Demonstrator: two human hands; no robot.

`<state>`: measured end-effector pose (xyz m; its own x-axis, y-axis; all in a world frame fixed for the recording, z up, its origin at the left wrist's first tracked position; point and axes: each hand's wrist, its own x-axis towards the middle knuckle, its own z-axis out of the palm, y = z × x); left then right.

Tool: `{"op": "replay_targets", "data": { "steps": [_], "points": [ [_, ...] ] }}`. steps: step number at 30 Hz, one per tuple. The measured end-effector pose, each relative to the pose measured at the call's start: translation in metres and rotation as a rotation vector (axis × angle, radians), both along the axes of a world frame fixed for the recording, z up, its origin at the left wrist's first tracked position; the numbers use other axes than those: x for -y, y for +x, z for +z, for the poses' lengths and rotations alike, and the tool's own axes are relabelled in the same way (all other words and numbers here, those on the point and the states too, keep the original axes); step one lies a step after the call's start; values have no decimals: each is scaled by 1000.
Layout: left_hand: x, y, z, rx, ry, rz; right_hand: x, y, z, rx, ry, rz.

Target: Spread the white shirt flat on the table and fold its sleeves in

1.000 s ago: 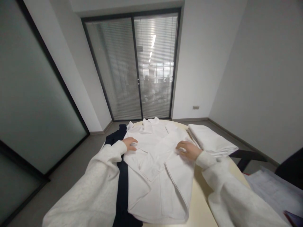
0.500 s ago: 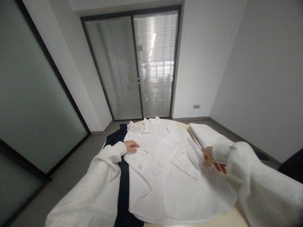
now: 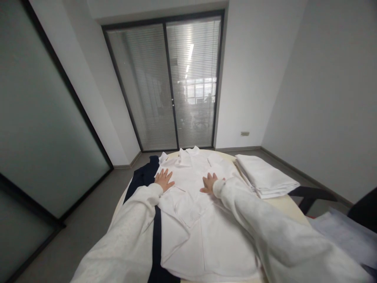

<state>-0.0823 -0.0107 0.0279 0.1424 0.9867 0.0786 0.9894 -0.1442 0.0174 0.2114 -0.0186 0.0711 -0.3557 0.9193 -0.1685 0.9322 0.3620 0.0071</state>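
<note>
A white shirt point(image 3: 188, 243) lies spread on the table, its collar toward the far edge and its hem toward me. My left hand point(image 3: 164, 180) rests flat on the shirt's left side with fingers spread. On the right part of the chest, my right hand point(image 3: 209, 183) also lies with its fingers apart. Neither hand grips the cloth. Beneath the shirt's left side shows a dark navy garment point(image 3: 142, 175), partly covered by the shirt and my left sleeve. My right forearm hides some of the shirt's right side.
Folded white cloth point(image 3: 265, 175) lies in a stack at the table's right edge. The pale round table point(image 3: 287, 208) shows beside it. A black chair part point(image 3: 312, 193) and a clear plastic bag point(image 3: 344, 232) are at the right. Beyond stands a glazed door point(image 3: 141, 86) with blinds.
My right hand has moved left from the shirt's right edge onto its chest. The shirt's right side now lies folded further inward. My left hand has spread its fingers and flattened.
</note>
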Motion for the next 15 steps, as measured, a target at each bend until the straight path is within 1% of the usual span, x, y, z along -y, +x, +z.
{"op": "replay_targets", "data": {
  "steps": [2, 4, 6, 8, 10, 12, 14, 15],
  "points": [
    [-1, 1, -9, -28, -53, 10, -2, -4, -18, -36, 77, 11],
    [-4, 2, -8, -45, -130, -23, -5, -3, -35, -90, 131, 66],
    [-11, 3, 3, -40, -213, -56, -7, 2, -46, -130, 128, 112],
    [-20, 5, 22, 8, -242, -63, -5, 6, -51, -150, 108, 136],
    [-29, 8, 41, 116, -162, -56, 0, 10, -50, -162, 110, 157],
    [-37, 12, 52, 221, 19, -65, 7, 15, -46, -169, 106, 191],
    [-43, 13, 54, 274, 164, -46, 16, 21, -41, -181, 95, 231],
    [-45, 14, 52, 281, 201, -29, 19, 25, -38, -186, 88, 250]
  ]
}}
